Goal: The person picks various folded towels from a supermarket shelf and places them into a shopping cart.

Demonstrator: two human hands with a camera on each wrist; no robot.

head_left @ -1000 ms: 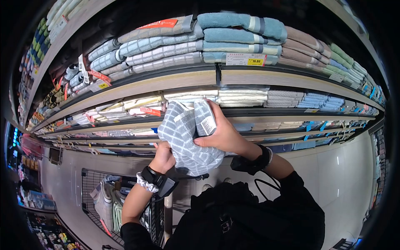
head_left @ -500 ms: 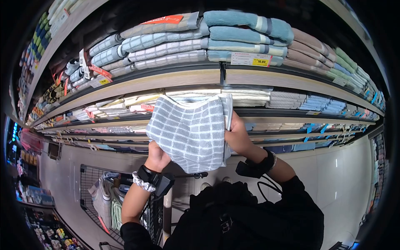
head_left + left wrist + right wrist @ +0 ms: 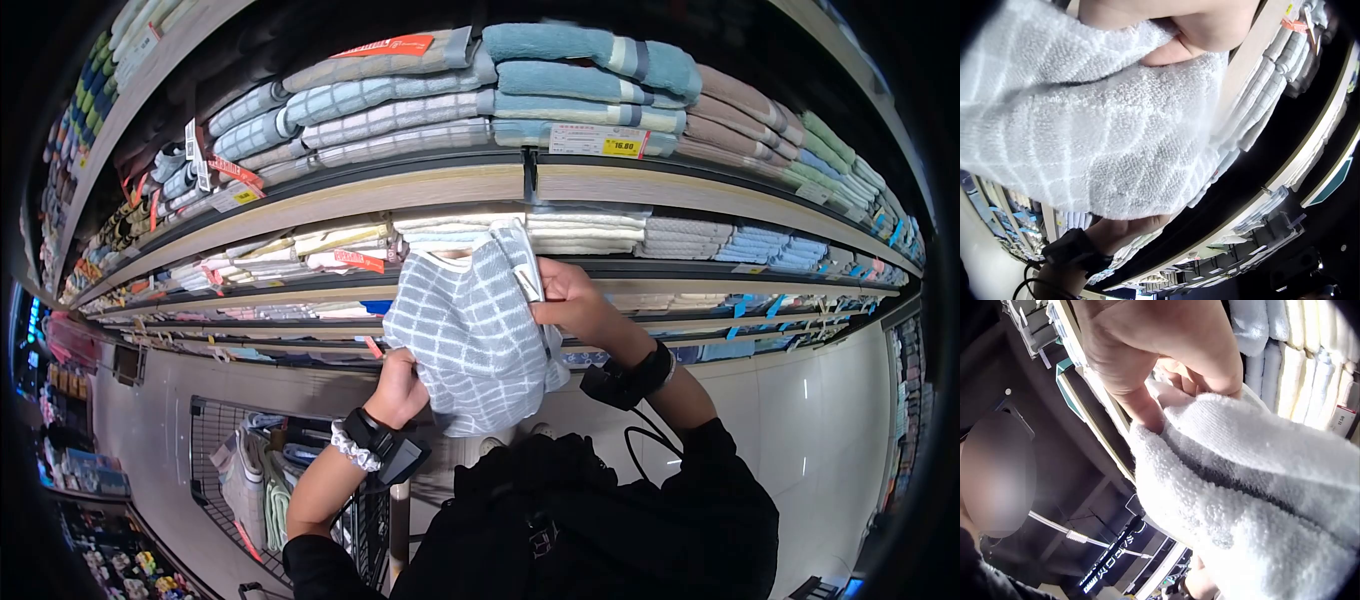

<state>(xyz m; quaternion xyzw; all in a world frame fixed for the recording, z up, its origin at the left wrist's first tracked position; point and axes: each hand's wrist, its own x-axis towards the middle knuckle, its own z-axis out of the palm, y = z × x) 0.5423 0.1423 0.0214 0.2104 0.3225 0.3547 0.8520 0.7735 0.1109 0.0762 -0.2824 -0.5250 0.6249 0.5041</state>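
Note:
A grey towel [image 3: 470,340] with a white grid pattern hangs between both hands in front of the shelves. My left hand [image 3: 398,388] grips its lower left side; in the left wrist view the fingers [image 3: 1210,31] press into a fold of the terry cloth. At the upper right edge my right hand [image 3: 578,305] pinches the towel beside a small white label [image 3: 527,283]. The right wrist view shows the thumb and fingers closing on the folded layers of the towel [image 3: 1241,487].
Stacked towels [image 3: 390,105] fill the shelf ahead, with a price tag [image 3: 600,141] on its edge. Lower shelves hold more folded towels [image 3: 585,230]. A shopping cart [image 3: 215,440] with folded textiles inside stands at the left, near my body.
The towel was bunched with its barcode label facing up, then spread flatter, and now sags in folds again. My right hand has shifted its grip along the right edge.

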